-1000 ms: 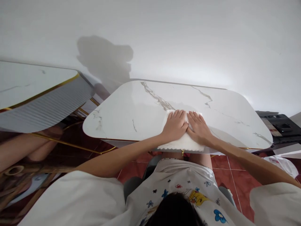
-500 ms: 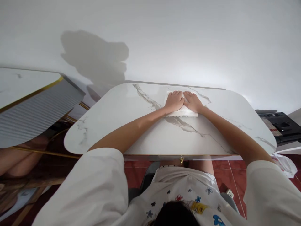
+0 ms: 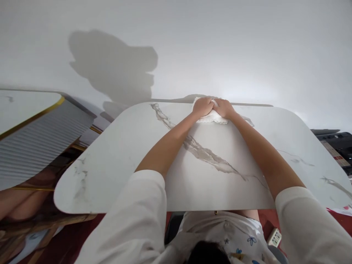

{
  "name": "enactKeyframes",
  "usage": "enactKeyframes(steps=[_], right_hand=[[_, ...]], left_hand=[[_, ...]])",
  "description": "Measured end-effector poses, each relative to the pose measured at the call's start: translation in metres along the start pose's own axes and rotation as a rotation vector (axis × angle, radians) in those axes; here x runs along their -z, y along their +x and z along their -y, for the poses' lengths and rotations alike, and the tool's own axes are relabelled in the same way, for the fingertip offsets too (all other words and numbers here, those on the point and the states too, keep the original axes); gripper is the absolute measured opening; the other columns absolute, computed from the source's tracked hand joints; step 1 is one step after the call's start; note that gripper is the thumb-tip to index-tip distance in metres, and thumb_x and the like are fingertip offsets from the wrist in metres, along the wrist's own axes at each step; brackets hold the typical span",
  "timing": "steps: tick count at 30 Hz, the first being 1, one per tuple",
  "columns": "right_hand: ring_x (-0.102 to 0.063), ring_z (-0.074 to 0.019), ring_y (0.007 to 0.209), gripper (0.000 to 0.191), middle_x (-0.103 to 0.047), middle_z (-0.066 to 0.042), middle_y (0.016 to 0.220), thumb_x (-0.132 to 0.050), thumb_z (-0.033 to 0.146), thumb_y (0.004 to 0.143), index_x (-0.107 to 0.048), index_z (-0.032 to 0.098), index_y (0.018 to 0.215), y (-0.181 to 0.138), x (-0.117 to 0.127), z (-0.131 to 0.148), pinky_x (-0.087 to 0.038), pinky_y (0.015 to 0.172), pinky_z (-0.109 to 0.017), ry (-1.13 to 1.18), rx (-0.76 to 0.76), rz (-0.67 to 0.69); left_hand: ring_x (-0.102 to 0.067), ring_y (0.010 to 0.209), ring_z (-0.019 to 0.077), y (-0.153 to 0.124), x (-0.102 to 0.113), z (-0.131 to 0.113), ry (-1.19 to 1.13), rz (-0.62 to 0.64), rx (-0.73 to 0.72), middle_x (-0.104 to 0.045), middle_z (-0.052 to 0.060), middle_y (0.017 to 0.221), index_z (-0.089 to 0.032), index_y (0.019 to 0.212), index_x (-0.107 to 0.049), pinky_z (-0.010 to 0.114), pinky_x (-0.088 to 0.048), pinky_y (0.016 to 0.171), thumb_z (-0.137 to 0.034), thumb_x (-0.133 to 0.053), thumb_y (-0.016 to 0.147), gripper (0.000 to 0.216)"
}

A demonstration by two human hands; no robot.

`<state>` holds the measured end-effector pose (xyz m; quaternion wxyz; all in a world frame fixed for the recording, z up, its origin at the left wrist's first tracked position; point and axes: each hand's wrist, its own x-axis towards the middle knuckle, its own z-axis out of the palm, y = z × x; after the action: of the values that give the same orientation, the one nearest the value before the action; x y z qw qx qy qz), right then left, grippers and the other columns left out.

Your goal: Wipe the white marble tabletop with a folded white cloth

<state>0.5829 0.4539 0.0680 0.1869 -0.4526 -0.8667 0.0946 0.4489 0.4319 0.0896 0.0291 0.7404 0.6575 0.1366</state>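
A white marble-look table (image 3: 209,172) stretches in front of me. Both my arms reach across it to its far edge by the wall. My left hand (image 3: 202,106) and my right hand (image 3: 224,107) lie side by side, touching, on a white cloth (image 3: 213,117). The cloth is bunched under them, and only its near, scalloped edge shows. The fingers of both hands look curled down over the cloth at the table's far rim; the fingertips are hidden.
A second white table (image 3: 30,124) with gold trim and a ribbed side stands at the left. At the right edge sits a black device (image 3: 336,145). A plain white wall lies behind, and red floor tiles show below with a white power strip (image 3: 274,237).
Both hands have slid the cloth from the table's near edge across to its far edge. My head has leaned forward over the table. The hands went from flat to curled.
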Motion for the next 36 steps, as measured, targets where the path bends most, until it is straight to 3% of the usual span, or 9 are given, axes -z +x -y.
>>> enactKeyframes(steps=[3, 6, 10, 17, 23, 29, 36], right_hand=[[-0.059, -0.0306, 0.109, 0.043, -0.066, -0.017, 0.118, -0.030, 0.035, 0.097, -0.060, 0.011, 0.115, 0.005, 0.003, 0.001, -0.043, 0.092, -0.040, -0.013, -0.076, 0.041], [-0.059, -0.0306, 0.110, 0.043, -0.065, -0.016, 0.119, -0.028, 0.034, 0.098, -0.060, 0.011, 0.116, 0.007, 0.004, 0.001, -0.043, 0.092, -0.039, -0.024, -0.068, 0.045], [-0.053, -0.0299, 0.120, 0.046, -0.059, -0.016, 0.133, -0.027, 0.032, 0.097, -0.053, 0.010, 0.128, 0.002, 0.002, -0.001, -0.037, 0.100, -0.041, -0.035, 0.007, 0.017], [-0.027, -0.0293, 0.142, 0.058, -0.034, -0.016, 0.153, -0.028, 0.034, 0.096, -0.034, 0.003, 0.145, -0.026, 0.002, 0.005, -0.019, 0.114, -0.045, -0.049, 0.058, 0.039], [-0.024, -0.0288, 0.144, 0.061, -0.030, -0.017, 0.155, -0.026, 0.034, 0.096, -0.029, 0.003, 0.148, -0.074, 0.009, 0.029, -0.019, 0.116, -0.047, -0.089, 0.061, 0.074], [-0.025, -0.0282, 0.144, 0.061, -0.030, -0.017, 0.155, -0.028, 0.035, 0.096, -0.029, 0.004, 0.149, -0.152, 0.023, 0.071, -0.021, 0.116, -0.048, -0.089, 0.080, 0.105], [-0.025, -0.0253, 0.145, 0.059, -0.032, -0.012, 0.155, -0.030, 0.036, 0.095, -0.031, 0.013, 0.149, -0.246, 0.038, 0.092, -0.022, 0.118, -0.048, -0.043, 0.143, 0.080]], left_hand=[[-0.062, 0.094, 0.0271, 0.008, -0.001, 0.001, -0.016, 0.015, 0.068, -0.069, 0.008, 0.093, -0.021, 0.085, -0.067, 0.037, -0.042, 0.082, -0.027, -0.036, 0.091, 0.032], [-0.062, 0.091, 0.0276, 0.010, -0.001, 0.001, 0.001, 0.023, 0.073, -0.069, 0.009, 0.091, -0.020, 0.081, -0.067, 0.037, -0.042, 0.079, -0.028, -0.035, 0.091, 0.034], [-0.060, 0.097, 0.0263, 0.004, 0.000, 0.002, 0.010, -0.001, -0.018, -0.069, 0.009, 0.100, -0.020, 0.091, -0.065, 0.037, -0.041, 0.085, -0.026, -0.033, 0.092, 0.032], [-0.050, 0.118, 0.0240, -0.029, 0.007, -0.008, 0.090, -0.013, -0.180, -0.061, 0.013, 0.121, -0.014, 0.115, -0.055, 0.035, -0.033, 0.102, -0.020, -0.031, 0.092, 0.034], [-0.049, 0.119, 0.0244, -0.082, 0.017, -0.026, 0.143, -0.028, -0.188, -0.060, 0.014, 0.121, -0.013, 0.117, -0.053, 0.037, -0.032, 0.104, -0.019, -0.031, 0.092, 0.034], [-0.049, 0.121, 0.0256, -0.164, 0.033, -0.052, 0.100, -0.005, -0.155, -0.059, 0.014, 0.124, -0.013, 0.120, -0.052, 0.041, -0.033, 0.106, -0.021, -0.033, 0.090, 0.036], [-0.026, 0.144, 0.0264, -0.253, 0.043, -0.098, -0.072, 0.131, 0.047, -0.036, 0.011, 0.153, -0.014, 0.141, -0.037, 0.047, -0.019, 0.118, -0.029, -0.035, 0.088, 0.055]])
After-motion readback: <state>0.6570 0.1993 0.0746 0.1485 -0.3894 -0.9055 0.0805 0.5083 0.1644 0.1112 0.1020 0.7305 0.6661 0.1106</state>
